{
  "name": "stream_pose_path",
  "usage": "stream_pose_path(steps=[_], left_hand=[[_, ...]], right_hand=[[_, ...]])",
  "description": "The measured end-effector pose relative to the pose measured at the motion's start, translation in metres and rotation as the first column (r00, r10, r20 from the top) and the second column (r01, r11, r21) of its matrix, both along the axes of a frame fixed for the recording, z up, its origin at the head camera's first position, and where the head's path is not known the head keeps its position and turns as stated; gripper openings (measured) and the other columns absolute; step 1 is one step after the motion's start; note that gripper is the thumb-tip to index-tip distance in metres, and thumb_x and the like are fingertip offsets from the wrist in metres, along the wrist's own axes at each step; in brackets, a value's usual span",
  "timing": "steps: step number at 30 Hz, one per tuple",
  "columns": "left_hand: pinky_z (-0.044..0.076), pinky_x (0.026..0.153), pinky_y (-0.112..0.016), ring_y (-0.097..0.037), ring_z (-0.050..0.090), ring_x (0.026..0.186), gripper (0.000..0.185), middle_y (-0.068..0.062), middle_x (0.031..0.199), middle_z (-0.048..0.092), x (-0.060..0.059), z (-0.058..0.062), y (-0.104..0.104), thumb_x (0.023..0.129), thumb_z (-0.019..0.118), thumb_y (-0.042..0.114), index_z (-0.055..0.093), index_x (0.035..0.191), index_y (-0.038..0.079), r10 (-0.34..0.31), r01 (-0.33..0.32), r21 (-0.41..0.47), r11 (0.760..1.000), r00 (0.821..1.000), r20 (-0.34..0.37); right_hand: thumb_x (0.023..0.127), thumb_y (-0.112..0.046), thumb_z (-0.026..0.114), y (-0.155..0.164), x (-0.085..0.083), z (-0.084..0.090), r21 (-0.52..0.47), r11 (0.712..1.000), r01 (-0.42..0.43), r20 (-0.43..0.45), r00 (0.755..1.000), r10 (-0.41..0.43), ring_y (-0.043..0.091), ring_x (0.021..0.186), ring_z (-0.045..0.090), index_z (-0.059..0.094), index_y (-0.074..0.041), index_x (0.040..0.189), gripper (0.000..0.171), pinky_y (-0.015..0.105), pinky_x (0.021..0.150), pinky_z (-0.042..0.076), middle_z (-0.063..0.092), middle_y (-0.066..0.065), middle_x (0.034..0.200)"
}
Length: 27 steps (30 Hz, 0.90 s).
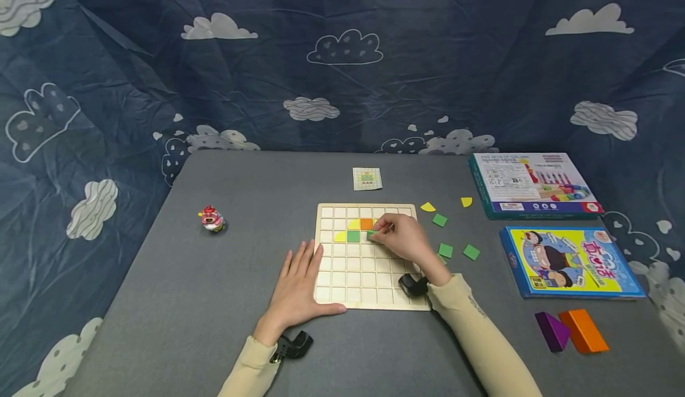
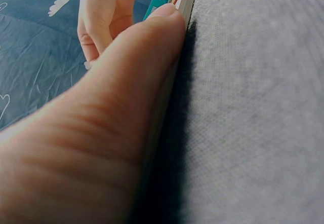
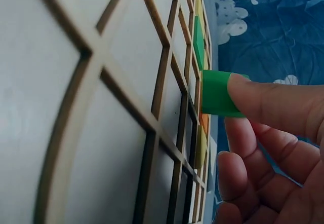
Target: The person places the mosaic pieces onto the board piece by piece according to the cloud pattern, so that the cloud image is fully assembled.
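One green square tile is pinched in the right hand's grip above the wooden grid board, beside the placed green tile; the flat left hand steadies the board's left edge.

I count one wooden grid board mid-frame, four tiles on it plus the green tile I'm pinching. Right of it lie three loose green squares and two yellow pieces. Two boxes far right, two blocks lower right, one card, one toy.
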<state>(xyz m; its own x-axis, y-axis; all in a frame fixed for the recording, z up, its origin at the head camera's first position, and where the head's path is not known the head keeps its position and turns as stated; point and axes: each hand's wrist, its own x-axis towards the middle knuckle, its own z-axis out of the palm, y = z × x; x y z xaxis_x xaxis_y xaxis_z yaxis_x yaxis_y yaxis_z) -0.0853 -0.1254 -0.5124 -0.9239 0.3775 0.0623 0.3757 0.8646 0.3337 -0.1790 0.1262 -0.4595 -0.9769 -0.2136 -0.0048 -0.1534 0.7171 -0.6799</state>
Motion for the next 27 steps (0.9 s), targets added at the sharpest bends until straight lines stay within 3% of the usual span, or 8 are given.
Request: stream_pose_path(steps=[13,27], left_hand=[[-0.002,0.113,-0.043,-0.026,-0.001,0.143,0.124,-0.013,0.157,0.006,-0.0001,-0.0007,-0.0003,0.066,0.049,0.087,0.01,0.153,0.007,-0.006,0.006,0.001,1.0,1.0,-0.007],[-0.002,0.113,-0.042,-0.025,-0.001,0.143,0.123,-0.013,0.157,0.007,-0.0001,0.0002,-0.0003,0.067,0.052,0.085,0.011,0.153,0.007,-0.005,0.005,0.009,1.0,1.0,-0.009]], right_hand=[[0.083,-0.017,0.075,-0.0075,-0.0047,-0.0025,-0.001,0.999,-0.049,0.013,0.999,0.049,0.013,0.063,0.052,0.075,-0.013,0.086,0.005,0.032,0.06,0.041,0.064,-0.005,0.074],[0.082,-0.017,0.075,-0.0098,-0.0088,-0.0033,0.065,0.998,-0.021,0.025,0.999,0.02,0.015,0.072,0.059,0.076,-0.013,0.085,0.005,0.037,0.068,0.045,0.066,-0.004,0.077]])
